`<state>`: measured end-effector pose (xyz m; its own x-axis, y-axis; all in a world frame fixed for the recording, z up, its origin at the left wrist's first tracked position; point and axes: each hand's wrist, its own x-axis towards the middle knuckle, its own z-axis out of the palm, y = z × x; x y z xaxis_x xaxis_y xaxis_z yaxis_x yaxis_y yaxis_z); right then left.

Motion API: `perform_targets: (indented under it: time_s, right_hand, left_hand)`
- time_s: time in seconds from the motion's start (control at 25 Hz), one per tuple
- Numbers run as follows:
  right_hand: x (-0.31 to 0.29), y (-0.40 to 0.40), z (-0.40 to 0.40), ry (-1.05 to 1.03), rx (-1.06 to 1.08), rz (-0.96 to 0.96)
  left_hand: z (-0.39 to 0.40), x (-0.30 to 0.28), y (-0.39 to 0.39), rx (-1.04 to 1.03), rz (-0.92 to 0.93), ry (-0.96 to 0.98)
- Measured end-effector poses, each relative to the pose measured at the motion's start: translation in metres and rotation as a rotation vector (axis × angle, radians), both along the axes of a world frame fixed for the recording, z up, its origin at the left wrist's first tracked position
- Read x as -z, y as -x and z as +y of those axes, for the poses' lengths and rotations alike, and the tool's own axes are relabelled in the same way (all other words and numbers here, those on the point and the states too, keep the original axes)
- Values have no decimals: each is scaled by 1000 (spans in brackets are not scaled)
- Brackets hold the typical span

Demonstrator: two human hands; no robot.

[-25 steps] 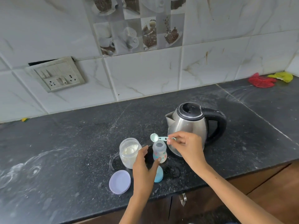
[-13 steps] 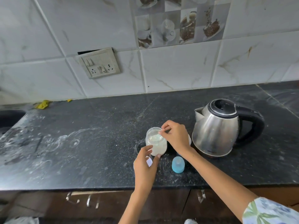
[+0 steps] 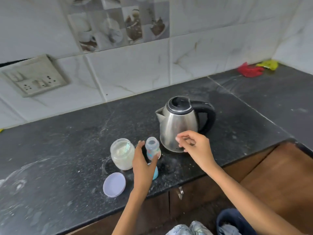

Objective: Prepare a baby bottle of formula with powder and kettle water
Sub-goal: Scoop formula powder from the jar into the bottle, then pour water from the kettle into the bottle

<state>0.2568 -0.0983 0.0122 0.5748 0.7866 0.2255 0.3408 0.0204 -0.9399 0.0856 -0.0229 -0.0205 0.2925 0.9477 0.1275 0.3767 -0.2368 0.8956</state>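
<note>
A small open baby bottle stands upright on the black counter. My left hand curls around its lower part, thumb and fingers on either side. Left of it stands an open glass jar of white powder with the pale green scoop resting inside. My right hand hovers in front of the steel kettle, fingers loosely apart and empty. The blue bottle cap peeks out behind my left hand.
The jar's lilac lid lies flat near the counter's front edge. A switch plate is on the tiled wall. Red and yellow cloths lie at the far right corner. Powder is spilled on the counter.
My right hand has dropped the scoop into the powder jar and moved right, in front of the kettle. My left hand stays at the bottle. The camera view has swung.
</note>
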Motion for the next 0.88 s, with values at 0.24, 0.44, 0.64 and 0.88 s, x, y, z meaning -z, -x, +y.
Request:
perform_targets:
  time_s: [0.24, 0.44, 0.64, 0.88]
  right_hand:
    - [-52, -82, 3, -261, 50, -366]
    - [-49, -139, 30, -86, -195, -530]
    - [-43, -161, 49, 49, -426, -281]
    - [-42, -162, 65, -78, -423, -124]
  left_hand:
    - [31, 5, -25, 0, 79, 99]
    - [36, 11, -41, -114, 105, 99]
    - [33, 12, -53, -257, 13, 120]
    - [32, 10, -64, -341, -34, 109]
